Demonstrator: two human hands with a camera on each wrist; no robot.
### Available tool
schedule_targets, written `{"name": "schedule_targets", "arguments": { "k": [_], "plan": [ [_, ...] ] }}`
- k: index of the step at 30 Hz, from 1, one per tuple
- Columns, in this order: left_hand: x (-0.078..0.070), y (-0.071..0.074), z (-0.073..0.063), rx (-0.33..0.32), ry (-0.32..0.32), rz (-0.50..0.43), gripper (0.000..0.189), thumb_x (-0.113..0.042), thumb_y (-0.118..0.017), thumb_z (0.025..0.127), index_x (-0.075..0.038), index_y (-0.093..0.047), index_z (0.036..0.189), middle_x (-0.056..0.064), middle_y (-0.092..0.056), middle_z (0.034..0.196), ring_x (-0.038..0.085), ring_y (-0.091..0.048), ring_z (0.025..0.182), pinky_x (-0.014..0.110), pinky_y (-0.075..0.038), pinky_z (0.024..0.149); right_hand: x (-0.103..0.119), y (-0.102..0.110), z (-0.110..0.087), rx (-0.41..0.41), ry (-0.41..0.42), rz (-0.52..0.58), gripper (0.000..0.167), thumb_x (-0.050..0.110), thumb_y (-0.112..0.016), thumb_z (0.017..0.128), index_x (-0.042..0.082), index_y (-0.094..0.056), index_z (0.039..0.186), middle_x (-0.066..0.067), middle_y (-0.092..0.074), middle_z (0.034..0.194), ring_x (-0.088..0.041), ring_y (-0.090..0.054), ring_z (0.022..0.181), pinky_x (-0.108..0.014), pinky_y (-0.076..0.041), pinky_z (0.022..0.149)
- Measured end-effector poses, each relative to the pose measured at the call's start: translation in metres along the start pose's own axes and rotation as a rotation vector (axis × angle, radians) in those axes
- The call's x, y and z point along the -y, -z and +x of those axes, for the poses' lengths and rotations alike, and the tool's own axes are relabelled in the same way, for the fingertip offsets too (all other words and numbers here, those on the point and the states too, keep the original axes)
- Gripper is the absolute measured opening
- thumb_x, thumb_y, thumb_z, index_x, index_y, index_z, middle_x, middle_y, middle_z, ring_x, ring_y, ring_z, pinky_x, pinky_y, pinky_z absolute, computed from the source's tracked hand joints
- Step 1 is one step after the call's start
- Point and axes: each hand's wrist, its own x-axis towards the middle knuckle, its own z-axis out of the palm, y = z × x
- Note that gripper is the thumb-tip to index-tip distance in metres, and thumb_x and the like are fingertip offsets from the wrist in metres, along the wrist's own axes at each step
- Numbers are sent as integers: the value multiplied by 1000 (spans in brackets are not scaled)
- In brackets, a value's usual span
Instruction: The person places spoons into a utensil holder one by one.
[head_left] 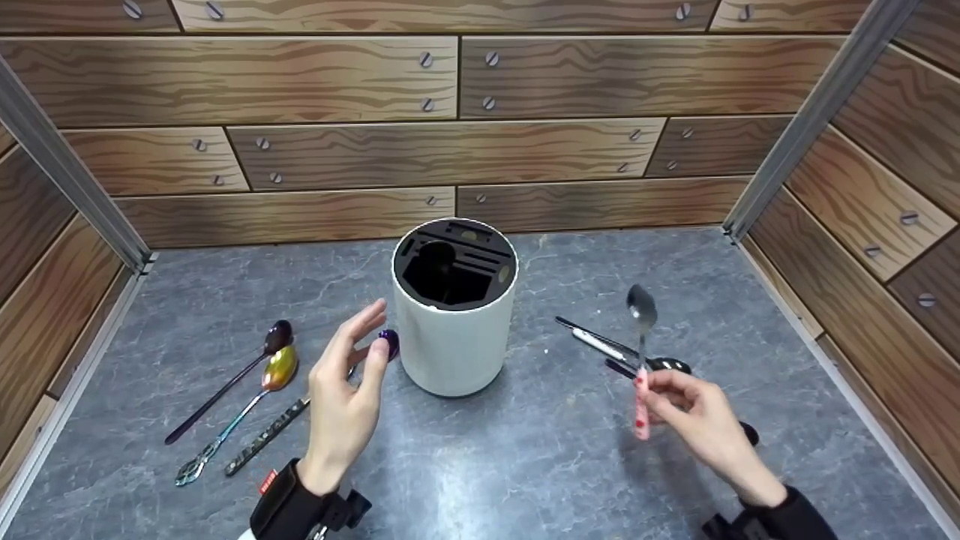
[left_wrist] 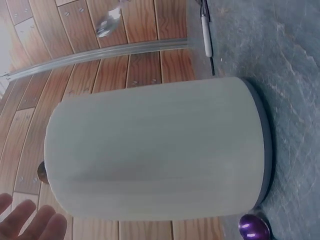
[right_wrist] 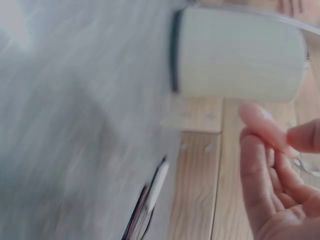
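Right hand (head_left: 694, 424): grip narrow, pinching the pink handle of a spoon (head_left: 641, 386) between thumb and fingers. The spoon is held off the table (head_left: 570, 465), to the right of the holder and apart from it, with its metal bowl (head_left: 642, 306) uppermost and its handle end lowermost. Red marks show on the handle.

Left hand (head_left: 345, 409): grip wide, fingers extended, thumb set apart from them. It holds nothing and is located just left of the holder.

Holder (head_left: 452, 345): white cylinder, standing upright on the table between the hands. Its black top insert (head_left: 416, 287) has a large opening and several narrow slots.

Right of the holder, a white-handled utensil (head_left: 600, 343) lies among dark utensils (head_left: 667, 365), partly hidden by the right hand and the spoon; their exact number cannot be determined.

Left of the holder, a dark spoon (head_left: 229, 390) lies farthest left. Next to it is a spoon with a golden bowl (head_left: 280, 367) and an ornate blue-green handle. Nearer the left hand lies a dark patterned handle (head_left: 266, 437). In line with it, a purple bowl (head_left: 390, 339) shows beside the left thumb; the left hand covers the stretch between.

Wood-patterned panels (head_left: 442, 154) border the table at the far, left and right sides.
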Motion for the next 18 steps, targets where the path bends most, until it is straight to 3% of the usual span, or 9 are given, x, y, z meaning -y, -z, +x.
{"name": "schedule_targets", "arguments": {
  "k": [7,11,18],
  "plan": [
    [-1,-6,-7,7,-29,5,37,3,-60,102,-3,-65,138,17,-73,134,7,-68,124,16,-58,98,22,-24,7,-53,54,240,15,-10,-64,96,-15,-64,110,-7,-77,88,-13,-76,75,-30,-67,74],
    [-1,-11,-11,27,-41,1,35,5,-62,100,0,-66,134,16,-74,130,12,-71,119,19,-60,97,37,-41,11,-108,49,274,18,-15,-65,93,-19,-63,110,-7,-78,89,-12,-76,77,-29,-67,74],
    [-9,-29,-21,146,-11,-54,32,2,-63,99,1,-66,131,16,-75,127,24,-74,111,27,-63,92,57,-70,16,-120,109,282,15,-11,-67,93,-15,-66,107,1,-80,93,-9,-74,79,-25,-64,71]
  ]
}}
